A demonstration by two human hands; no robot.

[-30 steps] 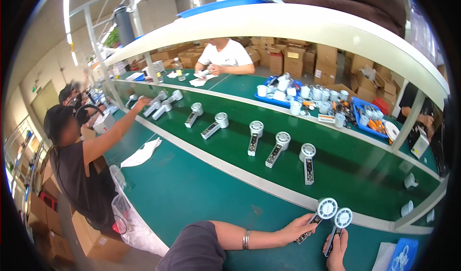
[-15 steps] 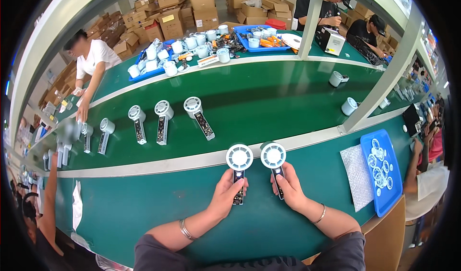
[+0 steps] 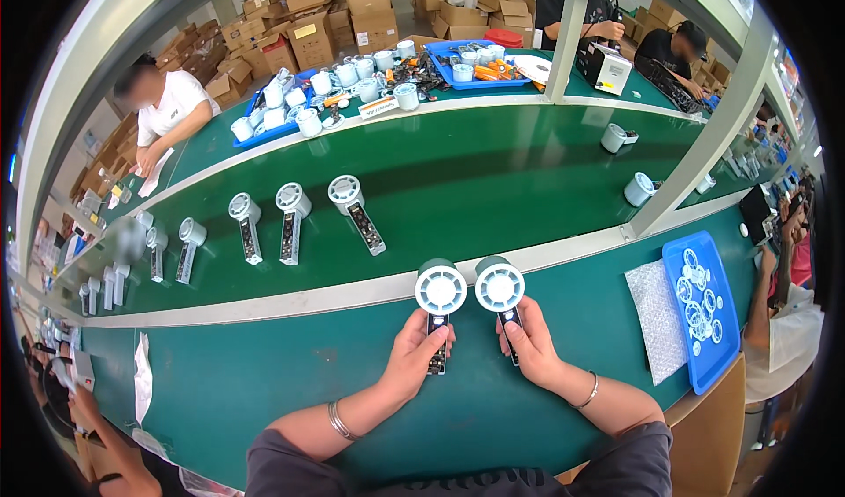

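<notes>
Two handheld fans are held upright side by side over the near green table, their round white grilles turned up. My left hand (image 3: 410,352) is closed round the handle of one fan (image 3: 441,289), thumb on the dark circuit board in its uncovered handle. In my right hand (image 3: 534,347) the other fan (image 3: 500,287) is gripped the same way. The two fan heads are close together, with a narrow gap between them. Beyond them, on the green belt, lies a similar fan (image 3: 345,189) with its board exposed.
More fans (image 3: 292,199) lie along the belt to the left. At right, a blue tray (image 3: 717,356) of clear rings stands beside bubble wrap (image 3: 653,321). A metal post (image 3: 704,136) rises from the rail. Across the belt, blue trays (image 3: 440,48) hold parts; co-workers sit around.
The fans on the belt have shifted slightly left. The co-worker at far left has drawn a hand back from the belt; the one at lower left has withdrawn an arm. My hands stay put.
</notes>
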